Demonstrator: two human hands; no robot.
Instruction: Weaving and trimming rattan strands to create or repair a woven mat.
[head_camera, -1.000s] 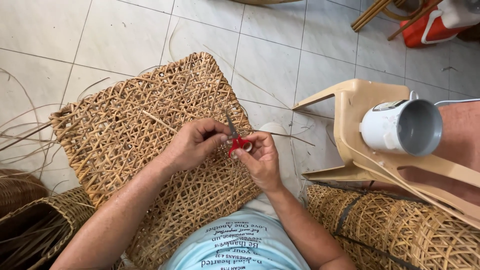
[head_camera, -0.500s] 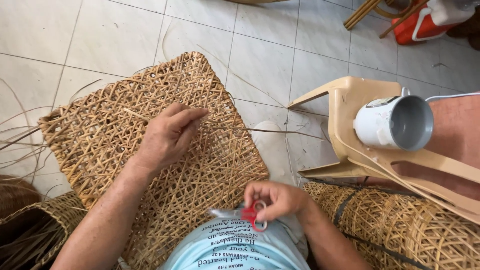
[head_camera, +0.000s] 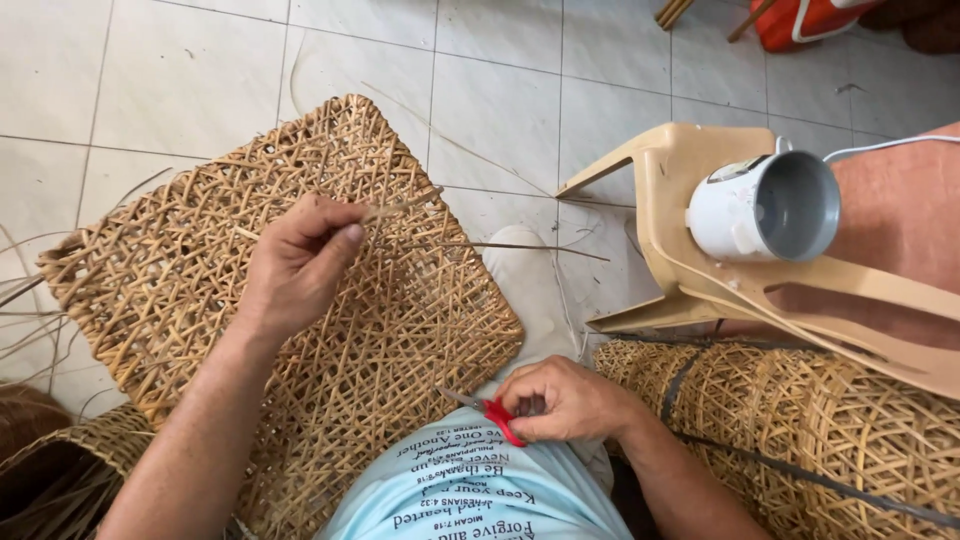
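Woven rattan panel (head_camera: 300, 330) looks largely woven, with loose strands left; the left hand (head_camera: 300, 262) pinches a strand (head_camera: 400, 208), the right hand (head_camera: 570, 400) grips red-handled scissors (head_camera: 495, 413) near the shirt.

Beyond the fingertips of the left hand (head_camera: 300, 265), bare white floor tiles (head_camera: 200, 70) are left open. To their right, passage is blocked by a tipped beige plastic chair (head_camera: 700, 290) and a white cylindrical appliance (head_camera: 765, 205).
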